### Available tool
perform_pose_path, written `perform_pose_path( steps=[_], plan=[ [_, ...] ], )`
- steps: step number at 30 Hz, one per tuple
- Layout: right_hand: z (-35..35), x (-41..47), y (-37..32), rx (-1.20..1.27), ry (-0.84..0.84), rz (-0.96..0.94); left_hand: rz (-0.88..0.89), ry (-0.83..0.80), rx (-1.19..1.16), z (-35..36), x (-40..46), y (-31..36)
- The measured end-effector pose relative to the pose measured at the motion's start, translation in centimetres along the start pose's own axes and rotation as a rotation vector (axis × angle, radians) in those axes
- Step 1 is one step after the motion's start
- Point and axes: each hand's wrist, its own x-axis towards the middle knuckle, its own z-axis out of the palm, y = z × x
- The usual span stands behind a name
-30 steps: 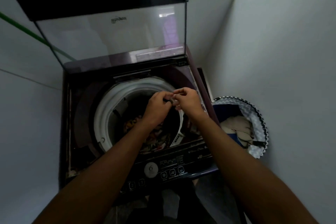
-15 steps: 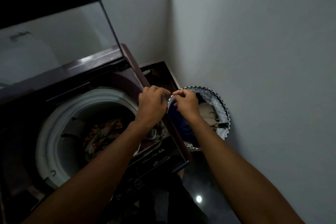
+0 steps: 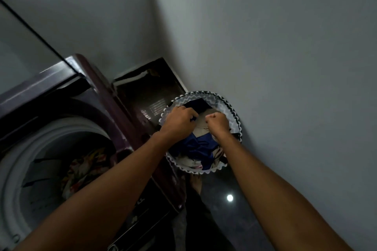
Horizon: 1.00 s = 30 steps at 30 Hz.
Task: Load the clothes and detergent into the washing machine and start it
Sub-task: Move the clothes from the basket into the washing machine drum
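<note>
While both hands dig in laundry basket [image 3: 234, 108] | left hand [image 3: 179, 120] grip grasping navy garment [image 3: 196, 106] | right hand [image 3: 217, 123] clenched on beige garment [image 3: 204, 117] | risk: tangled blue garment [image 3: 196, 146] drags out, drops

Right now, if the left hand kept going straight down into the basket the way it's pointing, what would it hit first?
Most likely the dark navy garment just beyond the left hand, with the beige cloth beside it, inside the laundry basket. Depth is unclear, and the fingertips may already touch it.

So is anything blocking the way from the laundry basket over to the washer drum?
Nothing visible does. The lid is raised, the drum is open with one patterned garment inside, and the laundry basket sits right beside the machine.
</note>
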Motion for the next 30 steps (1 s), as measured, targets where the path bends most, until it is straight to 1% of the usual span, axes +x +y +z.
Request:
perform_pose_path(
  steps=[4, 6, 10, 14, 16, 17, 19, 21, 24, 25, 27, 30],
  plan=[
    [-0.2, 3.4, 1.5, -0.117, -0.019, 0.076, -0.058, -0.092, -0.024, 2.6, 2.7, 0.2],
    [0.2, 4.7, 2.2, -0.211, -0.001, 0.109, -0.078, -0.120, -0.037, 3.5, 3.7, 0.1],
    [1.5, 6.5, 3.1, -0.387, -0.005, 0.075, -0.131, -0.145, -0.036, 4.8, 5.2, -0.7],
    [1.7, 7.5, 4.0, -0.393, -0.079, 0.110, -0.152, -0.193, -0.028, 5.8, 5.4, -1.2],
    [2.3, 8.3, 5.5, -0.367, -0.058, 0.132, -0.138, -0.183, -0.021, 6.1, 5.1, -1.5],
    [2.7, 8.7, 6.2, -0.411, -0.069, 0.117, -0.138, -0.167, -0.022, 6.3, 4.9, -1.6],
    [3.3, 8.8, 7.2, -0.555, -0.047, 0.020, -0.138, -0.143, -0.011, 6.5, 4.6, -2.0],
    [3.7, 9.2, 7.8, -0.601, -0.033, -0.044, -0.133, -0.135, 0.007, 6.7, 4.4, -2.3],
    [3.4, 9.6, 8.4, -0.749, -0.098, -0.143, -0.134, -0.139, 0.008, 6.8, 4.4, -2.4],
    [3.2, 9.7, 8.5, -0.783, -0.146, -0.162, -0.132, -0.140, 0.007, 6.8, 4.3, -2.3],
    [3.0, 9.4, 7.7, -0.784, -0.173, -0.178, -0.117, -0.136, 0.010, 6.7, 4.2, -1.9],
    [2.1, 7.9, 5.1, -0.676, -0.115, -0.213, -0.101, -0.128, -0.018, 6.1, 3.9, -1.2]
  ],
)
